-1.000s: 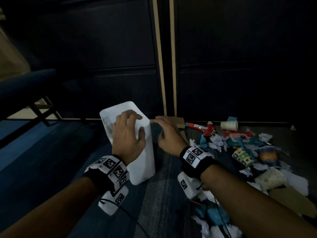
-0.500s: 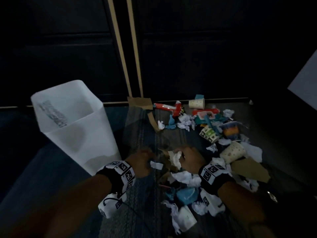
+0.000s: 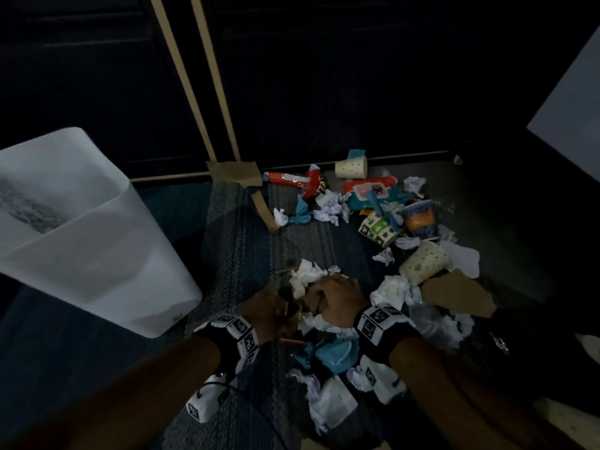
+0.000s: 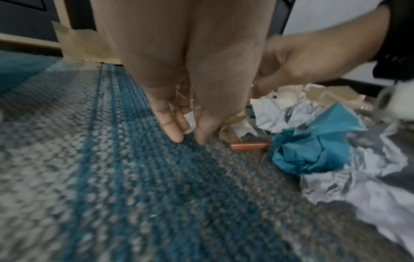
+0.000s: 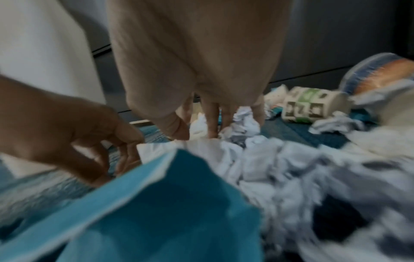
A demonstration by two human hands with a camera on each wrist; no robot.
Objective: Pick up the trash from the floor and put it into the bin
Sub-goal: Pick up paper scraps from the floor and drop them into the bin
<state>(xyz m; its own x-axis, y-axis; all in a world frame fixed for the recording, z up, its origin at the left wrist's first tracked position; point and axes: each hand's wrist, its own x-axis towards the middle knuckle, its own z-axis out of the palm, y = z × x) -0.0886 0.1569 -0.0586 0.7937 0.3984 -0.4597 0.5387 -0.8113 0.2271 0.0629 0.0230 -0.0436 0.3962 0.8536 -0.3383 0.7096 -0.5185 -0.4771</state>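
Observation:
A white translucent bin (image 3: 91,241) stands on the carpet at the left, with no hand on it. The trash lies in a heap to its right: crumpled white paper (image 3: 305,277), blue paper (image 3: 337,352), paper cups (image 3: 425,263) and brown cardboard (image 3: 454,293). My left hand (image 3: 282,306) points down at the heap's near left edge. In the left wrist view its straight fingertips (image 4: 177,136) touch the carpet beside a small white scrap (image 4: 189,122). My right hand (image 3: 324,287) reaches down beside it, fingers spread among white paper balls (image 5: 244,122). Whether it grips anything is hidden.
A dark cabinet wall with taped tan strips (image 3: 201,92) closes off the back. More litter lies further right: a red wrapper (image 3: 292,180), a green patterned cup (image 3: 378,228) and an orange and blue bowl (image 3: 418,216). A short red stick (image 4: 249,146) lies by the blue paper.
A second ago both hands were at the bin's rim. They have since let go and dropped to the near trash, closing in on the same spot. The bin stands alone at the left.

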